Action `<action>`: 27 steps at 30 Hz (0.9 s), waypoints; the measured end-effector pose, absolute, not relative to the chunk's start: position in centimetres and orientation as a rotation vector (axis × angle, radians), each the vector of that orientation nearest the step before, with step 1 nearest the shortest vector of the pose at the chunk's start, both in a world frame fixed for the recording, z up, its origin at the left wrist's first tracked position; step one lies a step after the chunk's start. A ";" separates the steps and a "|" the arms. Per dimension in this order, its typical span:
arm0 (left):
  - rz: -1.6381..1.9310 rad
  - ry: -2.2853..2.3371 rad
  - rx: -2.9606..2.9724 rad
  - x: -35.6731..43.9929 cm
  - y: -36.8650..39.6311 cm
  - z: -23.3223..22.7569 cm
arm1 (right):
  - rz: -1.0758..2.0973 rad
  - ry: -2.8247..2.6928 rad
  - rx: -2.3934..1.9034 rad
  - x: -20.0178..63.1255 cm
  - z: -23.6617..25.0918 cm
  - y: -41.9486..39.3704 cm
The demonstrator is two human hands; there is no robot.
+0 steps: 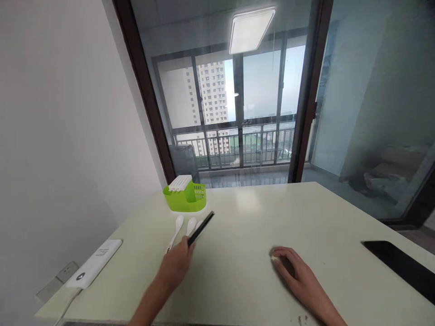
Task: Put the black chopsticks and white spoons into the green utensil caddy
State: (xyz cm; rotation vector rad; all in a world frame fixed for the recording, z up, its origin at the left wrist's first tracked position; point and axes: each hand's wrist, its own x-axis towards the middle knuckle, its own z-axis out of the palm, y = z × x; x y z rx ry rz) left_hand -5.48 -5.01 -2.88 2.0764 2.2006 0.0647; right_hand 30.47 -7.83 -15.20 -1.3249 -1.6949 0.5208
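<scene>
My left hand (178,260) is closed round black chopsticks (201,228), slanting up to the right with grey tips at the far end. Just beyond it lie white spoons: a left spoon (178,224), a middle spoon (191,224) and a right spoon (200,226) partly hidden behind the chopsticks. A green utensil basket (186,201) with a white slotted top (181,182) stands behind them. To the right, my right hand (295,271) rests low over the table, thumb and fingers curled together at a small greyish blurred thing that I cannot make out.
A white power bank (97,262) with a cable (70,304) lies at the table's left edge, near a wall socket (67,271). A black phone-like slab (403,265) lies at the right. Behind the pale table (251,235) is a glass door (217,99).
</scene>
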 end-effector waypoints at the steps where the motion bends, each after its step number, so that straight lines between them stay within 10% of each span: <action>1: 0.028 2.198 2.107 -3.7 -4.8 -3.4 | 0.527 -1.697 -1.329 30.5 -15.3 -7.8; 27: -0.152 2.122 2.463 4.0 -3.6 -8.7 | 0.485 -1.677 -1.311 30.3 -15.3 -7.9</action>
